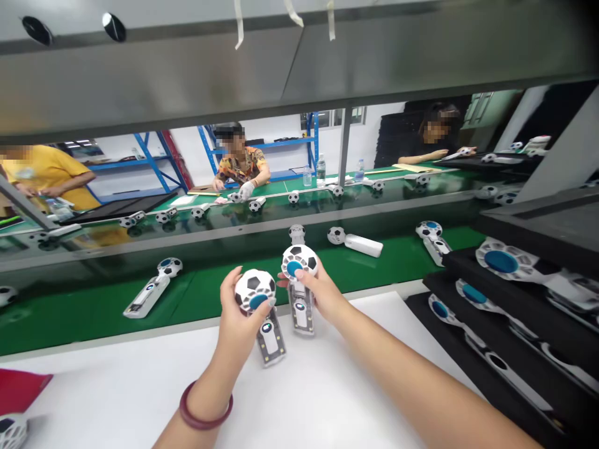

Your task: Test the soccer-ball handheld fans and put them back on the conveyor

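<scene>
My left hand point(238, 318) is wrapped around the ball-shaped head of a handheld fan point(255, 290), patterned like a black and white soccer ball. Its thumb presses by the blue centre disc. The fan's clear handle point(271, 343), with a small lit display, slants down over the white work surface point(140, 393). Just to the right, my right hand point(322, 287) grips a second soccer-ball fan point(302, 259), thumb near its blue disc and handle hanging down. The two fans are close side by side. Part of the right fingers is hidden behind the fan.
A green conveyor belt point(206, 287) runs across in front, carrying several similar fans, one lying left point(147, 296) and a white-handled one point(362, 244) beyond. Black foam trays point(449, 337) holding fans are stacked at right. Co-workers sit across the line. A metal shelf point(187, 81) hangs overhead.
</scene>
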A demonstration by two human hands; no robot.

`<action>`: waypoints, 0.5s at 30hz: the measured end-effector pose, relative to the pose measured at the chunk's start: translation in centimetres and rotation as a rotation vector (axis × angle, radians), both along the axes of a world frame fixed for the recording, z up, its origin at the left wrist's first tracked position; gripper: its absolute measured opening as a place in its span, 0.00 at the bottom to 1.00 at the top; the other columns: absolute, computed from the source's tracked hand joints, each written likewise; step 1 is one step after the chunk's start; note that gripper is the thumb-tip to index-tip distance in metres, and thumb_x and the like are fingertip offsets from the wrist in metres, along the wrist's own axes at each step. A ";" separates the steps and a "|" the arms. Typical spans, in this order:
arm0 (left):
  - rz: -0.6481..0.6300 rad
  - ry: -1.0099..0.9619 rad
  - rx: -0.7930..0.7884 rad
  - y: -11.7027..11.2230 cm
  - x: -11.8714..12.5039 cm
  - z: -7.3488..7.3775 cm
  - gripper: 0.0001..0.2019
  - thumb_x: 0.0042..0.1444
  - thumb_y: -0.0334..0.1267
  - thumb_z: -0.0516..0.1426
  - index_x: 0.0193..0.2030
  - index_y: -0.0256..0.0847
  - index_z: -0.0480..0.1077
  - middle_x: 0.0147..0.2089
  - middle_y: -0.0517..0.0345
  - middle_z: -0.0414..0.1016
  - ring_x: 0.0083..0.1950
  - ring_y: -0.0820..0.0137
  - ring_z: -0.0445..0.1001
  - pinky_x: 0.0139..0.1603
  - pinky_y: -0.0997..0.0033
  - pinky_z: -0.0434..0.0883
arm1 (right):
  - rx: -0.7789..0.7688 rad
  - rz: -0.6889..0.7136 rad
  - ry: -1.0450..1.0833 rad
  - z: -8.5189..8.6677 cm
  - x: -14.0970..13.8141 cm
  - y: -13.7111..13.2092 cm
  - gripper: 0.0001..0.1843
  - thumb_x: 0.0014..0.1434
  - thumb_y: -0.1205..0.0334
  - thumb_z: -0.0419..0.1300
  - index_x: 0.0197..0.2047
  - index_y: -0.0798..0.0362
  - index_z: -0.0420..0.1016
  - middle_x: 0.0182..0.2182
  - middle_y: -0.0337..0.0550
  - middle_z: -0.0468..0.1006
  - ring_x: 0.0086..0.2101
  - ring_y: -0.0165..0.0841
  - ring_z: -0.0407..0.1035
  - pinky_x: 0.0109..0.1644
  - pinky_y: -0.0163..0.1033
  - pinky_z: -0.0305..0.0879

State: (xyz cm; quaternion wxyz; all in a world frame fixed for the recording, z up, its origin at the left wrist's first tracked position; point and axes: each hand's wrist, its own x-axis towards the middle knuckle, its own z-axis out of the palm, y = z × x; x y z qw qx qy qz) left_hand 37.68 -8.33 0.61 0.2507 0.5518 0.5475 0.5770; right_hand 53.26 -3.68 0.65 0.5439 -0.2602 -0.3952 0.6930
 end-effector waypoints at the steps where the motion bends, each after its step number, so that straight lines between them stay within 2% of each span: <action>1: -0.025 0.010 0.022 -0.1 0.0 0.0 0.32 0.44 0.44 0.62 0.56 0.45 0.56 0.56 0.50 0.58 0.54 0.56 0.65 0.51 0.62 0.67 | 0.013 -0.023 -0.012 -0.2 0.0 0.1 0.38 0.36 0.48 0.70 0.48 0.49 0.58 0.38 0.43 0.76 0.37 0.39 0.73 0.44 0.44 0.67; 5: -0.048 0.008 0.067 -0.3 0.0 -0.1 0.27 0.42 0.42 0.63 0.50 0.45 0.60 0.52 0.52 0.61 0.51 0.59 0.67 0.47 0.66 0.70 | 0.133 -0.029 -0.040 -1.6 0.5 0.2 0.33 0.42 0.51 0.67 0.48 0.51 0.61 0.45 0.49 0.74 0.46 0.42 0.69 0.50 0.46 0.64; 7: -0.058 -0.058 0.059 -0.4 -0.2 -0.6 0.31 0.41 0.42 0.64 0.52 0.46 0.58 0.54 0.51 0.59 0.52 0.58 0.66 0.46 0.66 0.70 | 0.171 -0.007 -0.028 -2.6 0.8 0.2 0.32 0.43 0.51 0.66 0.49 0.51 0.61 0.48 0.49 0.72 0.49 0.43 0.66 0.53 0.47 0.62; 9: -0.163 -0.188 0.004 -0.6 -0.5 -1.6 0.40 0.38 0.43 0.66 0.58 0.49 0.51 0.58 0.50 0.57 0.54 0.57 0.65 0.48 0.65 0.69 | 0.170 0.005 -0.007 -3.5 1.0 0.2 0.33 0.44 0.49 0.65 0.51 0.49 0.59 0.50 0.48 0.69 0.51 0.43 0.65 0.54 0.47 0.61; 12: -0.388 -0.386 -0.233 -0.9 -1.2 -3.6 0.51 0.35 0.44 0.68 0.63 0.49 0.41 0.58 0.45 0.61 0.52 0.55 0.68 0.50 0.60 0.67 | 0.171 0.035 -0.069 -4.8 1.0 0.2 0.36 0.43 0.51 0.68 0.52 0.46 0.56 0.48 0.45 0.70 0.48 0.40 0.67 0.53 0.47 0.62; 15: -0.470 -0.510 -0.478 -1.1 -1.7 -4.8 0.47 0.42 0.45 0.66 0.64 0.47 0.41 0.46 0.46 0.72 0.45 0.55 0.73 0.46 0.58 0.68 | 0.131 0.070 -0.177 -5.8 0.7 -0.3 0.33 0.44 0.52 0.68 0.49 0.47 0.57 0.42 0.42 0.72 0.44 0.37 0.70 0.50 0.46 0.64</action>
